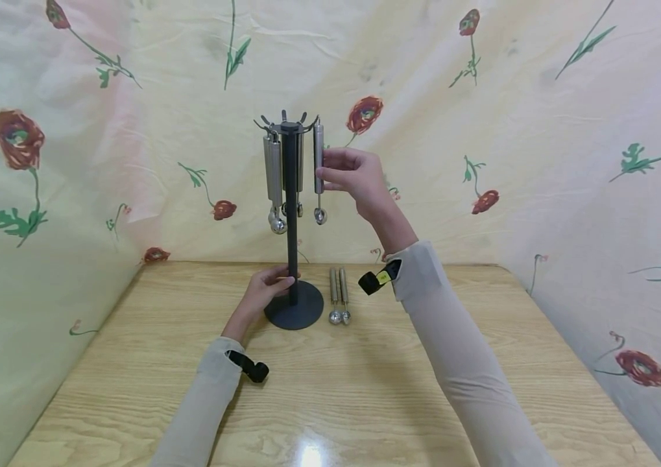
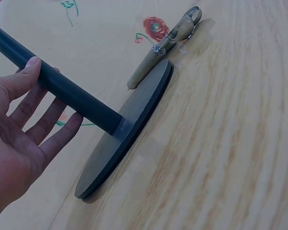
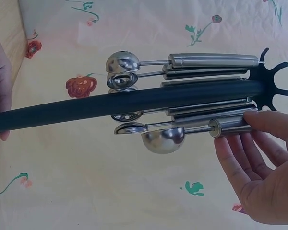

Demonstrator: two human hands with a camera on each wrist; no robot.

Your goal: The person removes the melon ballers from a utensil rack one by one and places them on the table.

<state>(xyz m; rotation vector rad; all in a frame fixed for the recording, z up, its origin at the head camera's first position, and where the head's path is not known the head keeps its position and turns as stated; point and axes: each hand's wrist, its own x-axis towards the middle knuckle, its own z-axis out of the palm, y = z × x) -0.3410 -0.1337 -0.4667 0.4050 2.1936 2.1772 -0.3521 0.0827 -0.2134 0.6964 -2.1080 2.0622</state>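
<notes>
A black utensil stand (image 1: 292, 233) with a round base rises from the table. My left hand (image 1: 266, 288) holds its pole low down, thumb on one side and fingers on the other, as the left wrist view shows. High on the right, my right hand (image 1: 359, 175) pinches the steel handle of a melon baller (image 3: 164, 140). That handle's top end is at a hook of the stand; whether it hangs there freely cannot be told. Several other steel melon ballers (image 1: 274, 168) hang from the hooks (image 3: 278, 91), bowls down, partly behind the pole.
Two more melon ballers (image 1: 335, 285) lie side by side on the wooden table (image 1: 190, 395), just right of the base, bowls toward me. A flowered cloth (image 1: 423, 123) hangs behind the table and along both sides.
</notes>
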